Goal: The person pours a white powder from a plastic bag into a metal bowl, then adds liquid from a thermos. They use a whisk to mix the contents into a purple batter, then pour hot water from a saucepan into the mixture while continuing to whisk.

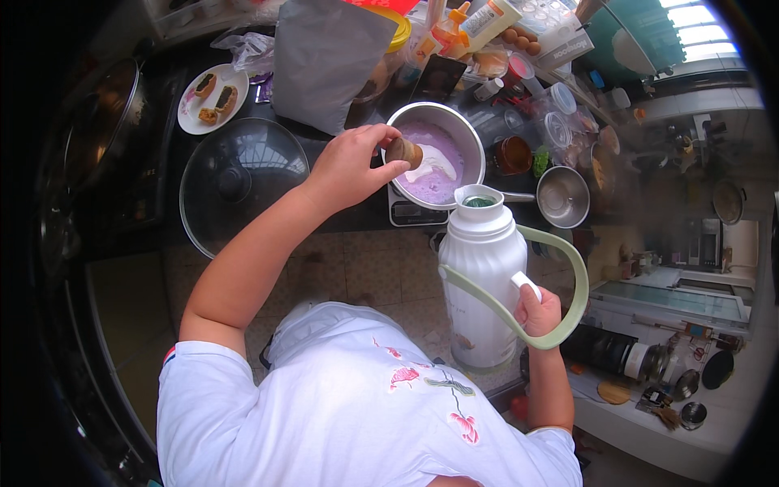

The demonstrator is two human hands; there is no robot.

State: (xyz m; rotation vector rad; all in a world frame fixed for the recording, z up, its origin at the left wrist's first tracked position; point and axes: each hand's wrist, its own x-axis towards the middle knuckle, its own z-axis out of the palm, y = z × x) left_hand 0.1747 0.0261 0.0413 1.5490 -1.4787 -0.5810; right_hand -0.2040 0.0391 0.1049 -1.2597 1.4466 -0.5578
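My left hand [359,159] grips a cork stopper [404,153] between thumb and fingers, above the left part of a round metal pot [475,131]. Inside the pot lies a purple mixture [439,190] with a heap of white powder [433,163]. The pot rests on a kitchen scale [417,214]. My right hand [538,311] is closed on the side handle of a white thermos flask [484,255], whose uncorked mouth is close to the pot's near right rim. The flask's green carrying handle [575,274] loops around my right wrist.
Left of the pot are a glass lid [261,176], a plate with pastry pieces [195,115] and a grey bag [322,61]. A small saucepan [563,196], a brown bowl [513,154] and plastic tubs [557,129] stand to the right. Behind lean a phone [439,78] and bottles [490,24].
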